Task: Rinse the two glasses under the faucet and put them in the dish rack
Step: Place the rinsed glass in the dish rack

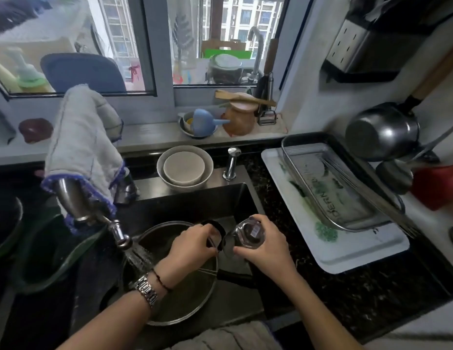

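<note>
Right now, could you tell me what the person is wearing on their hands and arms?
Both forearms are bare, with no sleeves or gloves. The left hand has a silver metal link watch on its wrist and, beside it towards the hand, a thin dark cord bracelet. The right hand and its wrist carry nothing.

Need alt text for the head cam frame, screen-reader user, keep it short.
Over a dark sink, the left hand and the right hand each hold a clear glass, left glass and right glass, just right of water spraying from the faucet. A round pan sits in the basin below; an empty metal dish rack waits on a white tray to the right.
</note>
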`<state>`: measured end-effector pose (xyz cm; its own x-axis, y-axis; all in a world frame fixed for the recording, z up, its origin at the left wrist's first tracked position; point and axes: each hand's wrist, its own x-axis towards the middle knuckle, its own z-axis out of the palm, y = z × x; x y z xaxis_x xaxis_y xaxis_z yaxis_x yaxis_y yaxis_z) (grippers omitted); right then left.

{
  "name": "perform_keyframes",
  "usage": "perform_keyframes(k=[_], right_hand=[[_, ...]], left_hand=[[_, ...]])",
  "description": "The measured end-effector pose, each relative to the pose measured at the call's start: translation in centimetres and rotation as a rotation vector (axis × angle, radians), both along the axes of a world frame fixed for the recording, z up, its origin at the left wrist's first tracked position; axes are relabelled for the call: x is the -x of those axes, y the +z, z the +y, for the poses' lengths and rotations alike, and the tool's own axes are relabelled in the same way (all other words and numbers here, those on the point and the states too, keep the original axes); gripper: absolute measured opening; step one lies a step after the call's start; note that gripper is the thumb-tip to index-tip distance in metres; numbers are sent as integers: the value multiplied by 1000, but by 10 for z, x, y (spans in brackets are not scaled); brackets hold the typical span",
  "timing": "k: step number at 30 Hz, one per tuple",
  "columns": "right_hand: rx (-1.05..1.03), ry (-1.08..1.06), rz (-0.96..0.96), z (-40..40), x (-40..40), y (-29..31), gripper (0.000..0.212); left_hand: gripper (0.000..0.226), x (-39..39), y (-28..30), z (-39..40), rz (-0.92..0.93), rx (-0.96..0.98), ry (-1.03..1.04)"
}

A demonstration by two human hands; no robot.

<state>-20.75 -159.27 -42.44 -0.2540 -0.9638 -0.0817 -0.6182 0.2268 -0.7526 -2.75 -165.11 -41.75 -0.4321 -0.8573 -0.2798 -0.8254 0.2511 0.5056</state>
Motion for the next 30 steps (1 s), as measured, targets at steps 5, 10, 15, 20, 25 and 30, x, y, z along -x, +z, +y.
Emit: perform_keyframes(k=[5,10,15,20,25,30], right_hand=[[-18,20,-105,-7,27,-1,62],[39,-63,-197,-12,71,29,63],[105,-187,-263,-12,136,75,63],[130,-375,-221,-19,202,85,66],[45,-423,-159,-32,244,57,67],[-81,-404,-41,-43,264,22,76]], left_hand=[[35,27,2,-15,-107,9,11],[30,71,17,-31,-171,88,-42],[34,124,34,-44,-172,157,-129],[40,169,36,-51,-244,187,-214],[38,197,30,-57,-260,187,-266],[41,207,23,-64,-270,151,-258]])
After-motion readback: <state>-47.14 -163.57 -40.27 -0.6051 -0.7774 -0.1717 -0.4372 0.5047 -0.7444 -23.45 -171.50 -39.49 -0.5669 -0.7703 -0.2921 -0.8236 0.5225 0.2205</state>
